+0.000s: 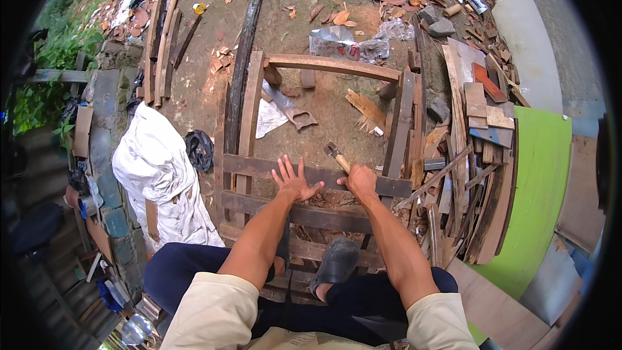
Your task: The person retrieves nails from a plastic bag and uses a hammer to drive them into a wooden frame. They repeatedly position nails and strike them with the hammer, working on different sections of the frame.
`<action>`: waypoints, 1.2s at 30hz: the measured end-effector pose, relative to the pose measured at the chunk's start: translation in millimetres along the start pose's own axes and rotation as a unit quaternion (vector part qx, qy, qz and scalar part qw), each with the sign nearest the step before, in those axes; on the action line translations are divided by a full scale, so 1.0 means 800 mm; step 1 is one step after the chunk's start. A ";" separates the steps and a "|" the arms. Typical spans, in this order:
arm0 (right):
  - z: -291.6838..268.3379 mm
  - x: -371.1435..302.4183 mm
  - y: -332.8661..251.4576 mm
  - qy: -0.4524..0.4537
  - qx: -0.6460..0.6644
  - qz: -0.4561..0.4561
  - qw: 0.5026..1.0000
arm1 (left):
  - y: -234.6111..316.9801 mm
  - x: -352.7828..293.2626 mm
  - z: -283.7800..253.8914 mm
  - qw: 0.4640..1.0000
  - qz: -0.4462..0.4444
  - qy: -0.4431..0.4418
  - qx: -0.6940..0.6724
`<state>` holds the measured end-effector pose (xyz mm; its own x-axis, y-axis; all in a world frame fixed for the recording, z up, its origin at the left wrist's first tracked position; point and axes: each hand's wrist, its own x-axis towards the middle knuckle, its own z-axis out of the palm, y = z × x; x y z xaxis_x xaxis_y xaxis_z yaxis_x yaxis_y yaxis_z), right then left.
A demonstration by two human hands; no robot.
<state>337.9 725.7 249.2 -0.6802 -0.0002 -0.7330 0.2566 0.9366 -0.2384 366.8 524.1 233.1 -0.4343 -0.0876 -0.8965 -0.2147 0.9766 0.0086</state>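
Note:
A dark wooden slat [317,174] lies across a wooden frame [330,65] on the ground before me. My left hand [295,180] rests on this slat, its fingers spread flat. Toward the slat's right end, my right hand [358,181] is closed around the light wooden handle of a hammer [338,157]. The hammer's metal head points away from me, above the frame's open middle. Nearer to me, a second slat [324,218] runs roughly parallel to the first. Inside the frame a handsaw [291,109] lies on the ground, partly over a white sheet [269,118].
A white cloth [159,168] and a black plastic bag [199,149] lie at left. Scrap wood [479,155] is piled at right beside a green board [541,181]. A long dark pole [249,39] runs along the frame's left side. My shoe [337,260] is close to the slats.

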 end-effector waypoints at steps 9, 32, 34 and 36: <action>-0.018 0.020 -0.014 -0.046 -0.064 0.026 0.997 | 0.003 0.001 -0.015 0.998 -0.004 -0.065 0.007; -0.029 0.044 -0.038 -0.122 -0.128 0.020 0.984 | -0.030 0.007 -0.012 0.992 0.081 -0.097 -0.032; -0.035 0.047 -0.043 -0.139 -0.141 0.021 0.980 | -0.034 0.010 -0.008 0.991 0.093 -0.089 -0.039; -0.036 0.050 -0.044 -0.149 -0.146 0.027 0.978 | -0.036 0.012 -0.012 0.990 0.101 -0.092 -0.045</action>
<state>282.0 702.9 246.8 -0.4291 -0.0099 -0.9032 0.0489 0.9982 -0.0342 360.6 493.7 228.4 -0.3107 0.1531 -0.9381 -0.2212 0.9482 0.2280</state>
